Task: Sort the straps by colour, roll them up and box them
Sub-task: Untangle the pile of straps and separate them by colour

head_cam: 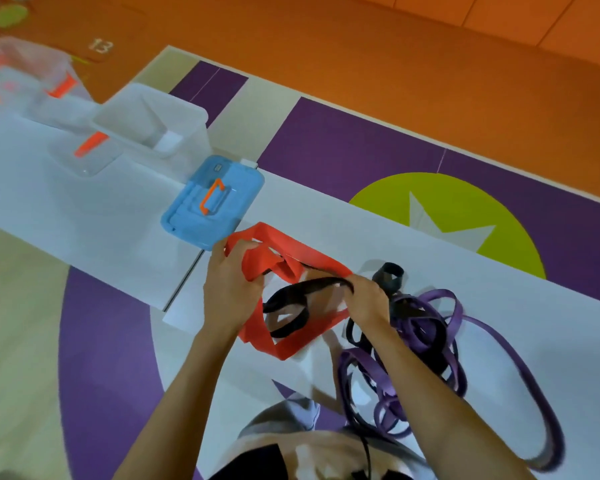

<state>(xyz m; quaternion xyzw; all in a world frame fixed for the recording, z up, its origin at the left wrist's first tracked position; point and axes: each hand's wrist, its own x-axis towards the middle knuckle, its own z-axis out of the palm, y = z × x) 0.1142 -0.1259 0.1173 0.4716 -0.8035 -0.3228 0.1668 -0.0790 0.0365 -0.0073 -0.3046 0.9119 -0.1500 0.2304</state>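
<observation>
While the person stands at the white table [84, 216], both hands are busy in the straps. The left hand [229, 289] has its fingers curled round a fold of the wide red strap [309, 254], which loops loosely across the table between the two hands and hangs over the near edge. The right hand [368, 299] is closed on a black strap [312, 284]; this runs from the fist toward the left hand and drops in a loop over the red one, so the two colours lie crossed.

Just to the right of the right hand lies a tangled heap of purple straps [444, 294], with some black lengths caught up in it and one long purple loop trailing off the near side of the table. A small black roll [390, 271] stands on the table just beyond the right hand.

A blue lid [212, 202] with an orange handle lies near the left hand, at the far edge of the table. Further left is a clear box [187, 140], standing open; I cannot tell what is in it. More clear plastic with orange parts lies beyond, too blurred to make out.
</observation>
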